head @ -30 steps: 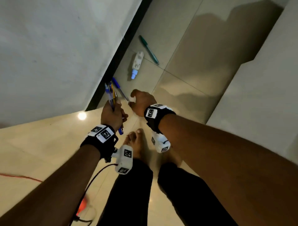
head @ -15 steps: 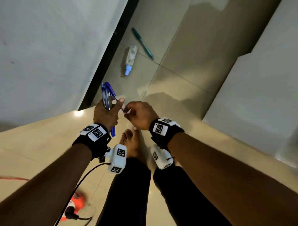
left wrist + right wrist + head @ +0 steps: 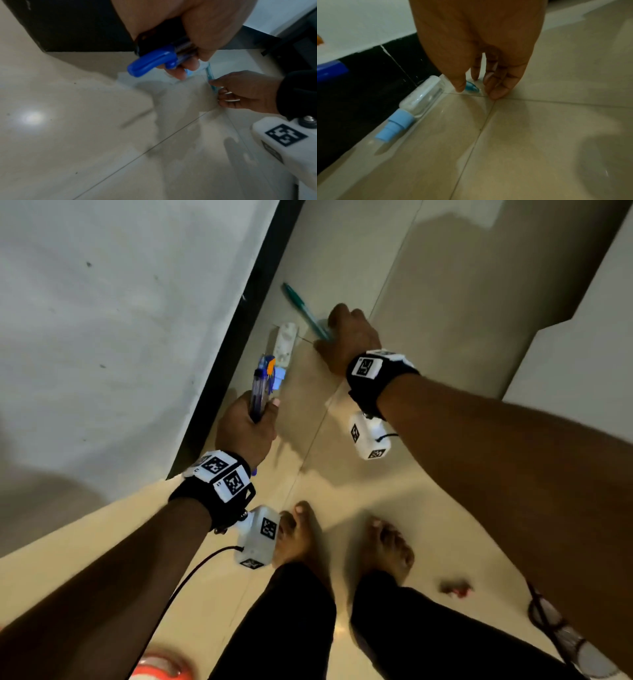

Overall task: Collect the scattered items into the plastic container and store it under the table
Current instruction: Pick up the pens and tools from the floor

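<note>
A teal pen [image 3: 301, 306] lies on the tiled floor near the wall. My right hand [image 3: 346, 337] reaches down to its near end [image 3: 471, 87], thumb on one side and fingers on the other, pinching it against the floor. My left hand [image 3: 246, 426] hovers lower left of it and grips a bundle of blue pens [image 3: 258, 386], whose blue cap [image 3: 150, 62] sticks out below the fist. A small clear bottle [image 3: 286, 340] with a light blue cap [image 3: 399, 121] lies along the skirting, just left of the right hand. No plastic container is in view.
A white wall [image 3: 120, 320] with black skirting [image 3: 236, 337] runs along the left. My bare feet [image 3: 298, 535] stand on the tiles. A small reddish scrap [image 3: 454, 589] and a pair of glasses [image 3: 555, 631] lie lower right, an orange-red object [image 3: 161, 669] lower left.
The right hand handed a blue pen to the left hand's bundle, then moved forward past the bottle to the teal pen. The left hand moved forward with the pens.
</note>
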A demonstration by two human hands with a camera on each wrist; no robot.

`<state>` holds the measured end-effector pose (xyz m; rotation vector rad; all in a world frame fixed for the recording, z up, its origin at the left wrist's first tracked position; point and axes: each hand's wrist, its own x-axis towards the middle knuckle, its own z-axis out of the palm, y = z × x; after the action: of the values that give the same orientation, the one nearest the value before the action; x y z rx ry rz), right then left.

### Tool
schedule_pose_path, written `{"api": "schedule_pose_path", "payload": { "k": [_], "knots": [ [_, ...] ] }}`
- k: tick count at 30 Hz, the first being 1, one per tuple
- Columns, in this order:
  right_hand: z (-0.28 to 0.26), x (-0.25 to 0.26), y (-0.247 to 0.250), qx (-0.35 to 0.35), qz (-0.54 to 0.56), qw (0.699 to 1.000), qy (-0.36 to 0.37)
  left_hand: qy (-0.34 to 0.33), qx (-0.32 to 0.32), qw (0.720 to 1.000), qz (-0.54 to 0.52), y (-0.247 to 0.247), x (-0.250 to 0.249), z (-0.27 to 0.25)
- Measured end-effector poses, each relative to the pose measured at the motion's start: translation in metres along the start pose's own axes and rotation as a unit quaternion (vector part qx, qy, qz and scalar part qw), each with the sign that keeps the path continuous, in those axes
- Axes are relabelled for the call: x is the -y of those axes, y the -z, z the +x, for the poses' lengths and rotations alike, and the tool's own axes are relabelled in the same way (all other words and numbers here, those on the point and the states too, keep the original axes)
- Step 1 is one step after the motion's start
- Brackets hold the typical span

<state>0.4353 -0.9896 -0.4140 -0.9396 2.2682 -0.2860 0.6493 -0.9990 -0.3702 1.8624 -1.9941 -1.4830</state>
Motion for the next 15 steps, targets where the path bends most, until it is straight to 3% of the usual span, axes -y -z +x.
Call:
{"api": "schedule_pose_path", "payload": {
  "k": [4, 8, 12, 15],
  "knots": [
    [-0.011, -0.009, -0.006, -0.013, 0.028, 0.996, -0.09, 0.026, 0.008, 0.996, -0.086, 0.004, -0.002, -0.005],
    [-0.084, -0.043, 0.004, -0.041, 0.155, 0.968, -0.191, 0.008, 0.013, 0.999, -0.032, 0.013, -0.022, -0.026],
    [-0.176, -0.06, 0.022, -0.039, 0.266, 0.943, -0.195, -0.039, 0.065, 0.996, 0.038, 0.02, -0.048, -0.056],
    [-0.231, -0.046, 0.047, 0.004, 0.368, 0.912, -0.181, -0.124, 0.146, 0.968, 0.163, 0.026, -0.075, -0.083]
  ]
}}
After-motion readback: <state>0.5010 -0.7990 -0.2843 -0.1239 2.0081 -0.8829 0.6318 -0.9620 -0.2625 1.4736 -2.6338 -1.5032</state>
